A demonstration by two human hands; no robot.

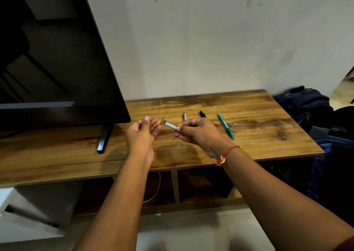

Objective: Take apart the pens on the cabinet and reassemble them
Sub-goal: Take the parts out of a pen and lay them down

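Above the wooden cabinet top [249, 145], my right hand [197, 134] pinches a grey pen barrel [169, 124] that points left toward my left hand [142, 132]. My left hand is curled with thumb raised just beside the barrel's free end; whether it holds a small part I cannot tell. Behind the hands lie a white pen [184, 116] and a black pen [202, 114], both partly hidden. A teal pen [225, 125] lies to the right, with a tiny loose piece [234, 124] beside it.
A large dark TV [57, 59] stands on the cabinet at the left, its black foot [103, 139] near my left hand. Dark bags [310, 105] are piled past the cabinet's right edge. Open shelves [201, 185] sit below the top. A wall rises behind.
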